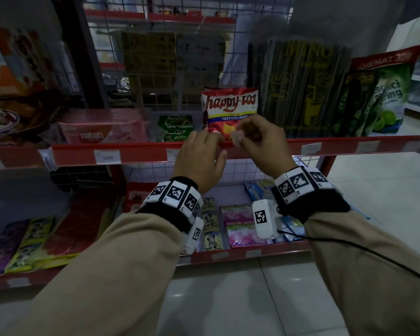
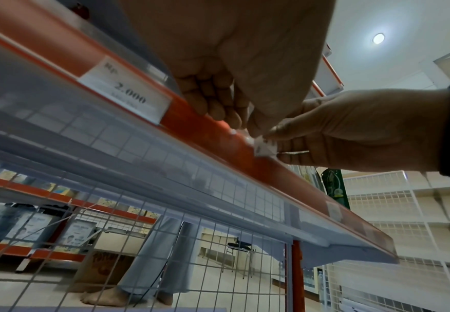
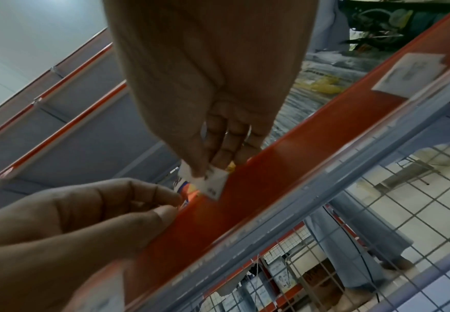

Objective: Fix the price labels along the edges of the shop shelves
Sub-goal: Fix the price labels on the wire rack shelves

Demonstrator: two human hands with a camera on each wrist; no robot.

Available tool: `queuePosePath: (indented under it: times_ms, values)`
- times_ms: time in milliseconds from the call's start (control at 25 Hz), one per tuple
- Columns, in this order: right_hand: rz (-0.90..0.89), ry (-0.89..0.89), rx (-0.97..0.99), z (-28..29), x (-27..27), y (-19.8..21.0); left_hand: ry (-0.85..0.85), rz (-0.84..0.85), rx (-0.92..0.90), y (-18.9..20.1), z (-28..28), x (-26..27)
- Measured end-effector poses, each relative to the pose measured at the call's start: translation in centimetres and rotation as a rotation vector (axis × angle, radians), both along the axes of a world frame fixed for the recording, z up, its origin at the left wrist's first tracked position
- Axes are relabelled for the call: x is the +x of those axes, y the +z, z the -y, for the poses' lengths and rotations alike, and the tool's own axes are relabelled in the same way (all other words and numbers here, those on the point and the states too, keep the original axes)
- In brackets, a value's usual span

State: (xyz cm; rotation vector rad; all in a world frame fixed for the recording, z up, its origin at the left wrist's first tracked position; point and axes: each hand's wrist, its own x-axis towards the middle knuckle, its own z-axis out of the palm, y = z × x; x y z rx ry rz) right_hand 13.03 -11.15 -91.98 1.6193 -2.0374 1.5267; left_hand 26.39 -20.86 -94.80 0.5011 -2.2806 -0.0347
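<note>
Beige sleeves and marker wristbands fill the bottom of the head view; above them both hands work at the red shelf edge [image 1: 141, 154], right in front of the Happy Tos tortilla chips bag [image 1: 229, 106]. Right hand [image 1: 264, 141] pinches a small white price label [image 3: 213, 183] between thumb and curled fingers [image 3: 229, 145], w/ the label's lower corner just at the top lip of the clear strip on the edge. Left hand [image 1: 199, 156] sits beside it, fingers [image 2: 213, 101] curled over the lip, thumb tip close to the label; whether it's actually touching the paper can't be told.

Judged step: seating this label into the strip. To do it well, probably:
- keep the left fingers prying or steadying the lip so the slot stays open;
- square the label first, as it looks tilted in both wrist views, and a skewed entry would likely crease it;
- slide it down w/ light pressure, printed side out, then shift the pinch to the top edge & press flat;
- line it up under the chips bag, level w/ the seated 2.000 label [image 2: 126, 90] to the left.

Risk: thin paper may buckle if pushed from one corner only.
</note>
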Motion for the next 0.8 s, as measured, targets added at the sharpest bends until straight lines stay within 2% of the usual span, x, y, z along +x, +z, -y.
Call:
queuePosePath:
  times_ms: [80,200,360,440,600,640,800]
  values:
    - [0.111,0.004,-0.127,0.0,0.3,0.2,0.0,-0.044,0.053,0.1,-0.1,-0.2]
    - [0.311,0.072,-0.201,0.1,0.9,0.0,0.003,-0.088,0.103,0.5,-0.3,-0.8]
    - [0.36,0.111,-0.172,0.2,1.2,-1.1,0.063,-0.045,0.097,0.7,-0.3,-1.3]
    - [0.306,0.106,-0.131,0.2,1.0,-1.4,0.12,0.019,0.067,0.7,-0.4,-1.4]
    - [-0.147,0.015,-0.012,0.0,-0.1,-0.9,0.154,0.156,-0.008,1.0,-0.3,-1.3]
    - [-0.208,0.005,-0.006,-0.1,-0.4,-0.7,0.139,0.155,-0.009,1.1,-0.2,-1.2]
    - [-0.102,-0.023,-0.139,-0.3,-1.6,-0.4,0.07,0.059,0.037,1.2,0.0,-1.0]
